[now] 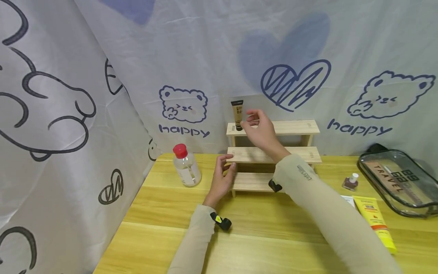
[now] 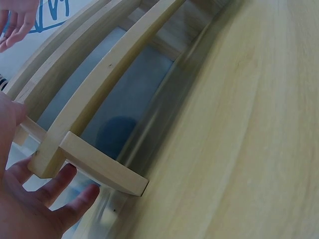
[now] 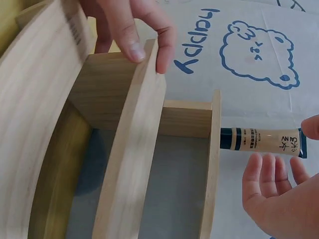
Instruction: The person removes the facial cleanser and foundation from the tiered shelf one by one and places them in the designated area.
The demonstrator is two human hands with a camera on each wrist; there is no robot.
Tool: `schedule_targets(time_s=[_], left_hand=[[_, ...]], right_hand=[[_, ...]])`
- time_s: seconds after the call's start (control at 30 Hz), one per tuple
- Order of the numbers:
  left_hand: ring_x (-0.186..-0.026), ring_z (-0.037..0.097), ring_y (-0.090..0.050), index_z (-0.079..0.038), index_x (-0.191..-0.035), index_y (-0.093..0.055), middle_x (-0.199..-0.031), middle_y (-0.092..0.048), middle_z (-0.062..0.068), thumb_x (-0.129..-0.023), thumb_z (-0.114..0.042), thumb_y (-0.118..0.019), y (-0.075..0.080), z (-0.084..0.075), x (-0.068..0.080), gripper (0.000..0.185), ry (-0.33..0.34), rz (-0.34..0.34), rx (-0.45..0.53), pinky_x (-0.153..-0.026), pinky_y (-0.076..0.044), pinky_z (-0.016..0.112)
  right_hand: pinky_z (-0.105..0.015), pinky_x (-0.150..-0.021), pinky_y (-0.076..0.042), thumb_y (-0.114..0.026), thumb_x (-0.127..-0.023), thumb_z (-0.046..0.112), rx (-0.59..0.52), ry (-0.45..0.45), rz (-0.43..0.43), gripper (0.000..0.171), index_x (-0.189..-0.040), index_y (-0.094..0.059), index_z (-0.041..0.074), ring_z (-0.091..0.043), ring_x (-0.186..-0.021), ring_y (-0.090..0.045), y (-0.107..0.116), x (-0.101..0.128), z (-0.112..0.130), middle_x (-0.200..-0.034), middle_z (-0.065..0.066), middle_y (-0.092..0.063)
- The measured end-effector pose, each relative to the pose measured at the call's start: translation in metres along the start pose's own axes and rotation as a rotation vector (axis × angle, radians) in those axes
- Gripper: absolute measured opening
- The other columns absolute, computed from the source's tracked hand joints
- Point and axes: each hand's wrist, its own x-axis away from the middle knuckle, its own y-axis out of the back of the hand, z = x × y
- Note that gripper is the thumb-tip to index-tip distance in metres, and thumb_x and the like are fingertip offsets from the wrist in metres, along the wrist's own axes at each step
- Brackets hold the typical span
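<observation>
Head view: right hand, grip spread, beside tube; pouch reads "TRAVEL".

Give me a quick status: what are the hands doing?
Left hand open, steadying wooden shelf. Right hand open beside tube standing on top step. Nothing in the way.

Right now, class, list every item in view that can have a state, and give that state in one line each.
Cosmetic tube: upright on the rack's top step, cap down.
Wooden step rack: standing on the table.
Clear bottle: upright, red cap on.
Nail polish bottle: upright, capped.
Yellow tube: lying flat.
Travel pouch: lying on the table.
Left hand: open, touching the rack.
Right hand: open beside the cosmetic tube.
</observation>
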Motion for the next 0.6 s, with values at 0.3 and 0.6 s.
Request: schedule_targets(time_s=[0.3, 0.6], left_hand=[[-0.144, 0.041, -0.055, -0.012, -0.147, -0.048, -0.164, -0.05, 0.013, -0.115, -0.018, -0.057, 0.0, -0.001, 0.0, 0.034, 0.007, -0.002, 0.012, -0.12, -0.048, 0.061], [-0.14, 0.042, -0.057, -0.013, -0.147, -0.048, -0.165, -0.05, 0.013, -0.115, -0.019, -0.056, 0.0, -0.002, 0.0, 0.033, 0.023, 0.004, 0.011, -0.116, -0.051, 0.06]], right_hand=[[-0.05, -0.117, -0.051, -0.066, -0.108, 0.022, -0.035, -0.034, -0.005, 0.052, -0.154, -0.049, 0.002, -0.037, -0.141, -0.056, -0.002, -0.017, 0.002, -0.15, -0.022, -0.057], [-0.043, -0.126, -0.046, -0.066, -0.109, 0.024, -0.08, -0.081, 0.003, 0.057, -0.159, -0.046, 0.005, -0.033, -0.149, -0.054, -0.003, -0.028, 0.004, -0.159, -0.018, -0.055]])
